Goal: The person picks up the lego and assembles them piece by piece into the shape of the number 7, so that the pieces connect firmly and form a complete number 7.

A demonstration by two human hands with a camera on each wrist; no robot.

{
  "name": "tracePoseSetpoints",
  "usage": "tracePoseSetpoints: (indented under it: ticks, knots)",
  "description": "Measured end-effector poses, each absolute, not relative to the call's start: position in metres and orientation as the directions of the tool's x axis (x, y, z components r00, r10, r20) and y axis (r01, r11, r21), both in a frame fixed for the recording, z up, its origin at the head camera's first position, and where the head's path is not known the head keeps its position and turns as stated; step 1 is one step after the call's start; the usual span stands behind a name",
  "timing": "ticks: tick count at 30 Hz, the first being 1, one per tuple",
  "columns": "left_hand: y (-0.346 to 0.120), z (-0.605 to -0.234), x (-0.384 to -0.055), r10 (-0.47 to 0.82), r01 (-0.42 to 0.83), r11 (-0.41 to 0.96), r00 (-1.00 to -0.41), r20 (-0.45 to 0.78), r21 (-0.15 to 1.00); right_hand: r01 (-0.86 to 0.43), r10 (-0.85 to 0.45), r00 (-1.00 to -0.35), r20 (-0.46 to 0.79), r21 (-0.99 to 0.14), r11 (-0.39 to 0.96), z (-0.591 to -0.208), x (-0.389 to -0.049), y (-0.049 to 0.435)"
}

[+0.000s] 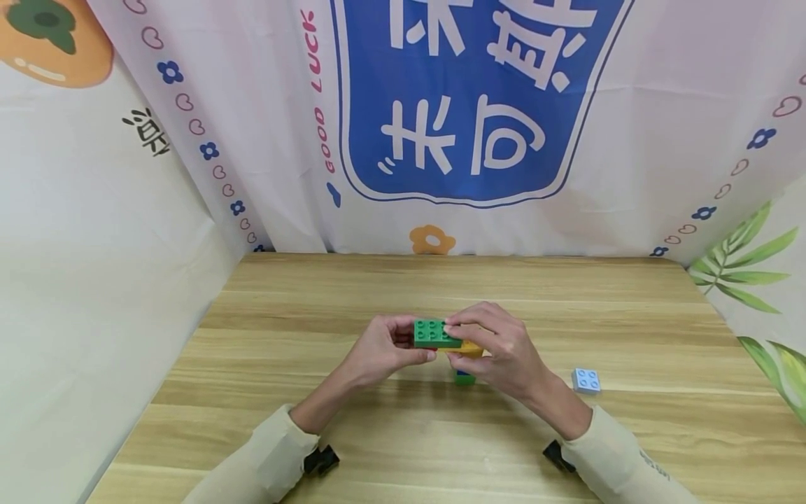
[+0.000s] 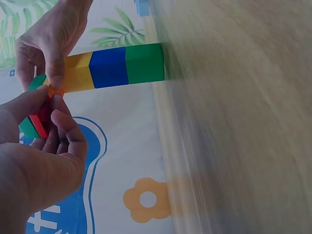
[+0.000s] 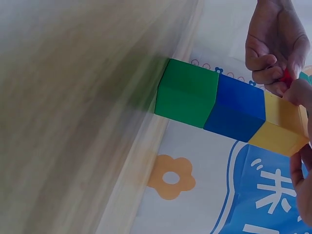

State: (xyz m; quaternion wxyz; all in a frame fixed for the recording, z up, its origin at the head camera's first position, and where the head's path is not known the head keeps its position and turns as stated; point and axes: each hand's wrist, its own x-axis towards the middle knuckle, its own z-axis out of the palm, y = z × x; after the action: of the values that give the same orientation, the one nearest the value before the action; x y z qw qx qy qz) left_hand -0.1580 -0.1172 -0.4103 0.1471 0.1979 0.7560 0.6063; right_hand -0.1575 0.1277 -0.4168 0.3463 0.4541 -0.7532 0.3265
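A tower of toy building bricks stands on the wooden table (image 1: 302,294): a green brick (image 3: 187,92) at the bottom, a blue brick (image 3: 235,106) over it, then a yellow brick (image 3: 280,122). At the tower's top, a flat green brick (image 1: 434,334) with studs lies over a red brick (image 2: 41,121) that juts out to the left. My left hand (image 1: 380,350) pinches the red brick between thumb and fingers. Around the yellow brick, my right hand (image 1: 497,346) has its thumb and fingers, with a fingertip on the green top brick. Fingers partly hide the upper joint.
A light blue brick (image 1: 586,380) with studs lies on the table to the right of my right forearm. Behind the table hangs a printed cloth (image 1: 283,140). Black clips (image 1: 321,460) sit by the sleeve cuffs.
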Motion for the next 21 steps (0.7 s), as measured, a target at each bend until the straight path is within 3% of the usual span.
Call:
tracePoseSetpoints:
  ticks: [10,21]
  knots:
    - [-0.1187,-0.4093,-0.1592,0.499,0.126,0.187,-0.866,0.017,0.974,-0.9,-0.453,-0.36,0.816,-0.176,0.398,-0.4187,-0.1568,0.1286]
    - [-0.1182,-0.4106,-0.1594,0.472,0.052,0.172,-0.881,-0.036,0.984,-0.907,-0.439,-0.352,0.827,-0.185,0.378,-0.4192,-0.1569,0.1289]
